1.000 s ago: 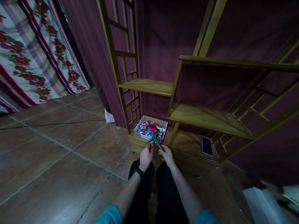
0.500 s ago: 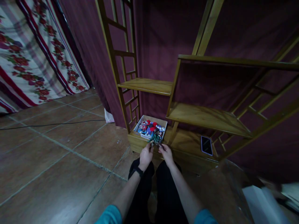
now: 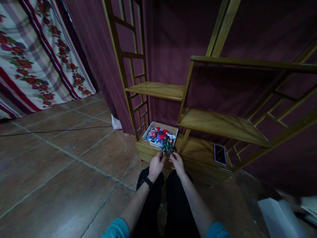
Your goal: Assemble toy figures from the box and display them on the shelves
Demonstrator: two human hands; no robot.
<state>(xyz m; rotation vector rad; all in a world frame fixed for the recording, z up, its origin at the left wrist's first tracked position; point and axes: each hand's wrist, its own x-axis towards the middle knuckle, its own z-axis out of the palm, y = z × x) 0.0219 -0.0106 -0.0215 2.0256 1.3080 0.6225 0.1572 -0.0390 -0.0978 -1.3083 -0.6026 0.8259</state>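
Note:
Between my hands is a small green and dark brown figure-like object [image 3: 167, 146] with several pointed parts; its exact kind is too small to make out. My left hand [image 3: 156, 163] pinches its lower left side, and a dark band circles that wrist. At its lower right, my right hand [image 3: 177, 161] grips with thumb and fingers. Just behind it stands an open white cardboard box [image 3: 153, 144], filled with several small red, blue, purple and white pieces [image 3: 159, 133]. The held object hides the box's front right corner.
A wooden shelf unit [image 3: 153, 90] with stepped boards rises in front of me. On its low base lies a phone [image 3: 220, 154] to the right. A black cable [image 3: 56, 131] crosses the tiled floor at left. Pale boxes [image 3: 277, 215] sit at lower right.
The green object has turned a little between my hands, its spread parts now more bunched and upright. Both hands keep hold of it. The view has shifted very slightly.

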